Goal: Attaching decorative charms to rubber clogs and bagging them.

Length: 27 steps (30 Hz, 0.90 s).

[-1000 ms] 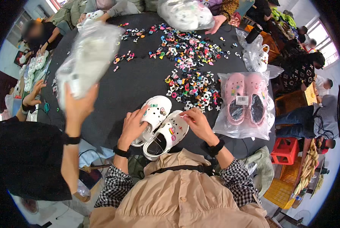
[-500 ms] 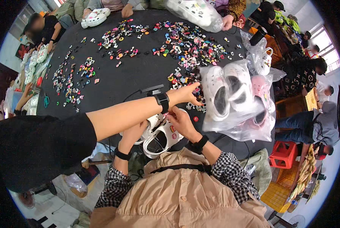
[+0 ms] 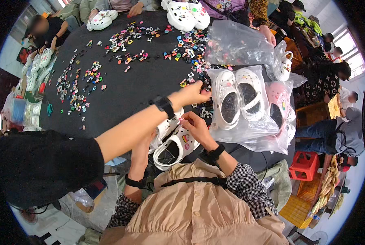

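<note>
Two white clogs lie at the near edge of the table: one clog point(image 3: 176, 148) with colourful charms faces me, and the other clog point(image 3: 165, 130) is partly covered by a co-worker's forearm point(image 3: 129, 130). My right hand point(image 3: 197, 127) is closed in a pinch on a small pinkish shoe charm point(image 3: 181, 121), just above the toe of the nearer clog. My left hand point(image 3: 141, 149) is beside the farther clog; its fingers disappear behind the co-worker's forearm. Past my hands, the co-worker's hand point(image 3: 192, 94) reaches over loose charms point(image 3: 190, 77).
Bagged white clogs point(image 3: 235, 98) and bagged pink clogs point(image 3: 278, 98) lie to the right. Across the black table point(image 3: 121, 85) are scattered charms and teal scissors point(image 3: 50, 109). On the far side, people handle more clogs point(image 3: 186, 15) and a clear plastic bag point(image 3: 239, 45). A red stool point(image 3: 304, 165) stands at right.
The co-worker's hand has drawn back slightly and its fingers have curled in. Across the table, white clogs now show outside the plastic bag, which lies nearer. My right hand keeps its pinch.
</note>
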### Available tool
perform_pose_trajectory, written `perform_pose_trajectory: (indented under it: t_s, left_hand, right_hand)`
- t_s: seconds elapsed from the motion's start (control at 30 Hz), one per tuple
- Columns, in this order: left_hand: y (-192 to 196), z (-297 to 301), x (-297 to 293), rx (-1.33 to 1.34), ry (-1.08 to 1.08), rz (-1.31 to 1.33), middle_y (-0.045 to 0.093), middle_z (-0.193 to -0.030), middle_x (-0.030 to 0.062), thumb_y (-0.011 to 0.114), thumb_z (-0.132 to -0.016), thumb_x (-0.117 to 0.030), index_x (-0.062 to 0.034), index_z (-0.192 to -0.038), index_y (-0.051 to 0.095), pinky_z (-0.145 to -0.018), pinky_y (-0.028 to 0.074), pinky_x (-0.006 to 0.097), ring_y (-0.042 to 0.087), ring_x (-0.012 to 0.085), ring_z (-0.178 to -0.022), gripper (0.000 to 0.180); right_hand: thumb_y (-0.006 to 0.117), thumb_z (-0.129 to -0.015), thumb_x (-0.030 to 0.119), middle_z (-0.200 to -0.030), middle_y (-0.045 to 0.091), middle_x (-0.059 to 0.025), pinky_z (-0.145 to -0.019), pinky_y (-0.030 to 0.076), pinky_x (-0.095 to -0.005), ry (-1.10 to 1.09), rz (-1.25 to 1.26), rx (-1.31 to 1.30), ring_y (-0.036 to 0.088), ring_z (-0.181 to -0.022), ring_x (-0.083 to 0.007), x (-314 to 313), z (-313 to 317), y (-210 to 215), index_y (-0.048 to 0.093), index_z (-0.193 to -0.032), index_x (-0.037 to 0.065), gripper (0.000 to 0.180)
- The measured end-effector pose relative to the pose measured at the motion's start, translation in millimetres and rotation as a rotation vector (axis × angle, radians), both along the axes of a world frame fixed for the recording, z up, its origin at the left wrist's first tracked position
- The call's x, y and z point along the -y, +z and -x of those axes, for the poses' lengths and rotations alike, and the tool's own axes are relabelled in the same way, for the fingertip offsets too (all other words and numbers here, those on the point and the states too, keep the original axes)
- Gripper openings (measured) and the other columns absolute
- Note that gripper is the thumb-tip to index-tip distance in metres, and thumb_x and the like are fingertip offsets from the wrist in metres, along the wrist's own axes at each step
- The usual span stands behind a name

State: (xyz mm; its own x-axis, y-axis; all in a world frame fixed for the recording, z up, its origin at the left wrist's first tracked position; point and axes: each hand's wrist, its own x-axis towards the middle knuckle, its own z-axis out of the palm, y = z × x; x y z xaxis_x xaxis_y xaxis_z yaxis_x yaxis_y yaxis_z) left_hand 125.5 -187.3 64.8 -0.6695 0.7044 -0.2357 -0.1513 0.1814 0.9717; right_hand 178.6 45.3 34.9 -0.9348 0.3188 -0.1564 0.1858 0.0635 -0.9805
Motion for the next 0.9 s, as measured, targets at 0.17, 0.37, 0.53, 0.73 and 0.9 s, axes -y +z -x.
perform_pose_trajectory:
  t_s: [0.17, 0.37, 0.53, 0.73, 0.9]
  left_hand:
    - [9, 13, 13, 0.517, 0.542, -0.313, 0.056, -0.123, 0.0205, 0.052, -0.094, -0.010, 0.0078, -0.124, 0.046, -0.105, 0.041, 0.037, 0.054, 0.0274, -0.118, 0.035]
    - [9, 15, 2, 0.575, 0.452, -0.288, 0.056, -0.124, 0.0145, 0.052, -0.094, -0.009, 0.0053, -0.122, 0.051, -0.105, 0.037, 0.034, 0.052, 0.0209, -0.118, 0.031]
    - [0, 24, -12, 0.682, 0.419, -0.358, 0.059, -0.119, 0.0102, 0.051, -0.092, -0.010, 0.0017, -0.118, 0.055, -0.100, 0.038, 0.032, 0.053, 0.0178, -0.111, 0.028]
    - [-39, 24, -20, 0.691, 0.609, -0.410, 0.063, -0.108, 0.0122, 0.047, -0.092, -0.014, 0.0031, -0.114, 0.056, -0.097, 0.040, 0.033, 0.057, 0.0221, -0.104, 0.029]
    - [-33, 24, -28, 0.710, 0.659, -0.356, 0.063, -0.109, 0.0108, 0.047, -0.092, -0.016, -0.0005, -0.113, 0.057, -0.096, 0.040, 0.033, 0.056, 0.0217, -0.103, 0.028]
  right_hand:
    - [0.060, -0.090, 0.011, -0.078, 0.064, -0.0052, -0.064, 0.049, -0.0258, 0.005, 0.100, -0.021, 0.060, -0.069, -0.0102, 14, 11, -1, 0.059, -0.099, 0.000, 0.014]
    - [0.059, -0.090, 0.009, -0.080, 0.065, -0.0049, -0.065, 0.048, -0.0255, 0.091, 0.060, -0.047, 0.060, -0.071, -0.0093, 18, 26, 9, 0.060, -0.099, 0.000, 0.013]
    - [0.060, -0.090, 0.010, -0.080, 0.065, -0.0034, -0.065, 0.048, -0.0243, 0.126, 0.110, -0.006, 0.059, -0.072, -0.0085, 19, 34, 6, 0.062, -0.098, 0.001, 0.013]
    - [0.058, -0.092, 0.012, -0.086, 0.063, -0.0008, -0.071, 0.049, -0.0228, 0.180, 0.189, 0.030, 0.058, -0.076, -0.0073, 14, 42, 13, 0.061, -0.100, 0.001, 0.013]
    - [0.060, -0.090, 0.010, -0.086, 0.063, -0.0013, -0.069, 0.049, -0.0235, 0.199, 0.076, 0.043, 0.058, -0.076, -0.0074, 17, 49, 15, 0.062, -0.099, 0.001, 0.013]
